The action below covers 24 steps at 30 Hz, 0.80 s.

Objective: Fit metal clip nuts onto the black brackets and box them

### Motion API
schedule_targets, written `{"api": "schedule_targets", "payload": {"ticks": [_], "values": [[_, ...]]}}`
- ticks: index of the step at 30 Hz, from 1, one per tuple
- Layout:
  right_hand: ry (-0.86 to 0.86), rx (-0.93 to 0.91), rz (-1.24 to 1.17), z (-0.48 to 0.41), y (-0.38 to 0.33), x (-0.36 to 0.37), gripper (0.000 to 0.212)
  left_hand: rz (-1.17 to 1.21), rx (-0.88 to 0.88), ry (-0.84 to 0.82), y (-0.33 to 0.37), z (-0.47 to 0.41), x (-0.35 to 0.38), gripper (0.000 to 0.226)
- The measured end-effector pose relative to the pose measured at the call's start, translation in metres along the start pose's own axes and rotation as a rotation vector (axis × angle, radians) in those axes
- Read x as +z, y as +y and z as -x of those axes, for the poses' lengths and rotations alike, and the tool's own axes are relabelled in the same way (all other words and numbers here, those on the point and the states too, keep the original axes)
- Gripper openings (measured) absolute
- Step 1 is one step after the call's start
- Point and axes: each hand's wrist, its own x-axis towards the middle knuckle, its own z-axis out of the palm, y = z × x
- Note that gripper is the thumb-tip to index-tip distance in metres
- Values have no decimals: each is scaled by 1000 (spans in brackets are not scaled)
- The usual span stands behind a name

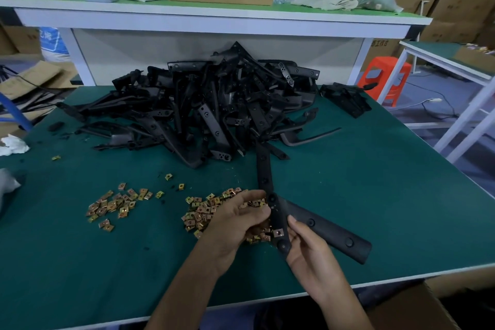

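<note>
A black Y-shaped bracket lies low over the green table, one arm reaching toward the pile. My right hand grips its near end, thumb on the edge. One metal clip nut sits fitted on that end. My left hand has its fingers curled against the bracket's middle, over a heap of loose clip nuts; what its fingertips pinch is hidden. A second scatter of clip nuts lies to the left. A big pile of black brackets fills the table's far side.
An open cardboard box stands below the table's near right edge. A shelf behind the pile carries a carton, a water bottle, rags and a plastic bag. White cloth lies at the left edge. An orange stool stands right.
</note>
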Motion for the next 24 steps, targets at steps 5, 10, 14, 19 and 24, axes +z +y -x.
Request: {"api": "schedule_targets", "payload": {"ticks": [5,10,14,19,24], "values": [[-26,3,57,4,0,4,49,-148,41,-104,6,1,-15,42],[-10,-8,22,6,-1,8,60,-214,40,-199,10,1,-27,44],[-25,2,17,5,0,6,60,-212,26,-215,10,-1,-30,41],[-42,20,26,1,3,3,71,-252,-2,-252,10,-2,-32,47],[-64,-10,80,1,2,4,63,-290,-9,-266,13,-3,-32,51]]}}
